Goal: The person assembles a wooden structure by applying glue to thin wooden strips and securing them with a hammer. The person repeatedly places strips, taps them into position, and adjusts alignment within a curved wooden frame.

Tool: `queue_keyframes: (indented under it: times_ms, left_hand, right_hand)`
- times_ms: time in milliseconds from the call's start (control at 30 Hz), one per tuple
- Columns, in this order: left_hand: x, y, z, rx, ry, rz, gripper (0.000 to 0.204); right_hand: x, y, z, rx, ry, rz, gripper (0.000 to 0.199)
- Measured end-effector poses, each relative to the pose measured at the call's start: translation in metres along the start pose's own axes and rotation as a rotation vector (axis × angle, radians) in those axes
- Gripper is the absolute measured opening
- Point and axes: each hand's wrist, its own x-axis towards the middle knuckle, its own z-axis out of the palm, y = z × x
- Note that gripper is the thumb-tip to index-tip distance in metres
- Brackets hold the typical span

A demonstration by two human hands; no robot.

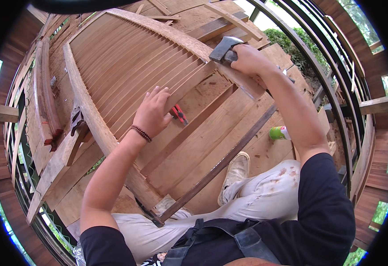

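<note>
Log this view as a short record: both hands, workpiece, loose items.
Left hand: at the nearest slat; contact partly hidden
Right hand: fingers closed around a dark metal-headed tool
Workpiece: louvred wooden frame, slats side by side
Seen through the frame's open part: red tool
Right of the frame: green-and-white can

Gripping axe (224, 49) close to its head in right hand (249, 60), right by far end of slat (193, 83); touching or just above, hard to tell from here. Reaching over nearer part of same slat with left hand (153, 110). Spotting red tool (180, 115) below, dark bar (222, 163) across wooden frame (84, 96), green can (277, 133) near right forearm.
</note>
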Motion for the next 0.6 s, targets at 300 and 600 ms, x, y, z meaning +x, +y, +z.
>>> queue_keyframes:
  times_ms: [300, 600]
  left_hand:
    - [0.095, 0.044, 0.03, 0.015, 0.065, -0.068, 0.057]
    - [0.115, 0.057, 0.031, 0.077, -0.002, -0.129, 0.043]
  right_hand:
    - [-0.017, 0.026, -0.013, 0.629, 0.024, 0.055, 0.066]
    - [-0.011, 0.03, -0.022, 0.443, -0.069, -0.003, 0.071]
